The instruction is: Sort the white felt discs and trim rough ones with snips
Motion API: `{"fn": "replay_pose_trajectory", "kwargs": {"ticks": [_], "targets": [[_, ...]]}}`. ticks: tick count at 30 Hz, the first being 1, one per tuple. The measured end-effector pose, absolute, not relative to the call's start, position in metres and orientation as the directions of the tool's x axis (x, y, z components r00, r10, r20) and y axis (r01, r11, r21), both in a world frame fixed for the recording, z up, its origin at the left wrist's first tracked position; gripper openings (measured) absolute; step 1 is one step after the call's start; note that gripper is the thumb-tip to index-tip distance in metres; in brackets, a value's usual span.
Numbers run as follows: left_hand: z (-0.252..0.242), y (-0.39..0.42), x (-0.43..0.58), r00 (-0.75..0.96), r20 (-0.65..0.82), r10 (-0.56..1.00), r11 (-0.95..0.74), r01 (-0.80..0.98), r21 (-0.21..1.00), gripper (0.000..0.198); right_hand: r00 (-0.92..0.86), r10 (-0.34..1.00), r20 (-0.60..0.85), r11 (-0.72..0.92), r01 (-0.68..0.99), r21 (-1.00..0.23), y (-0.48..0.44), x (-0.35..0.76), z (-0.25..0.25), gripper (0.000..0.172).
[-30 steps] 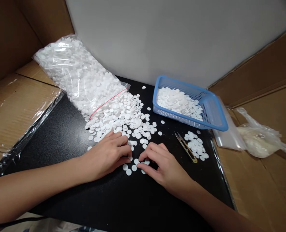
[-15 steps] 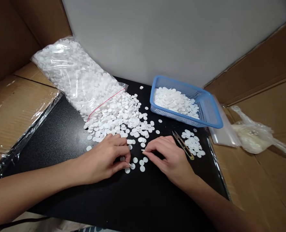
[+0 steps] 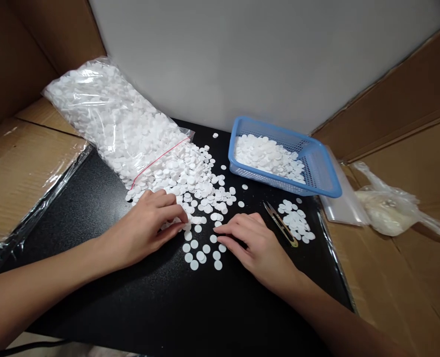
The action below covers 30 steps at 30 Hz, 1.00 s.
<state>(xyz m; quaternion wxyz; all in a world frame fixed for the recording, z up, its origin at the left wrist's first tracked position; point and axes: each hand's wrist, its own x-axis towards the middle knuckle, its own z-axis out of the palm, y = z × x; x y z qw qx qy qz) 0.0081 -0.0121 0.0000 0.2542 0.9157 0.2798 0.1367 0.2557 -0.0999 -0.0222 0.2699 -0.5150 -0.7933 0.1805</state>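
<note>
My left hand (image 3: pixel 155 223) is at the lower edge of a heap of small white discs (image 3: pixel 190 171). Its thumb and index finger are pinched together at a white disc (image 3: pixel 187 227). To the right, my right hand (image 3: pixel 251 243) rests low over the table, thumb and index finger slightly apart. Beside its fingertips lies a loose disc (image 3: pixel 213 239). Several more loose discs (image 3: pixel 200 257) lie flat between and below the hands. The heap spills from the mouth of a clear zip bag (image 3: pixel 104 109) full of discs.
A blue plastic basket (image 3: pixel 284 183) with discs stands at the back right. Thread snips (image 3: pixel 281 225) and a small pile of discs (image 3: pixel 297 220) lie right of my right hand. Beyond the black table (image 3: pixel 149 302) are a knotted plastic bag (image 3: pixel 389 208), a flat clear bag (image 3: pixel 344 201) and cardboard (image 3: pixel 402 277).
My left hand has moved up and left toward the heap, uncovering loose discs. My right hand has parted its fingertips and let go of the disc it pinched.
</note>
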Motion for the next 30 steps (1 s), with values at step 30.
{"fn": "replay_pose_trajectory", "kwargs": {"ticks": [30], "targets": [[0.013,-0.044,0.027,0.834,-0.001,0.552,-0.544,0.36,0.758,0.022,-0.217,0.937,-0.274,-0.272,0.036,-0.962,-0.102,0.224,-0.005,0.033]]}}
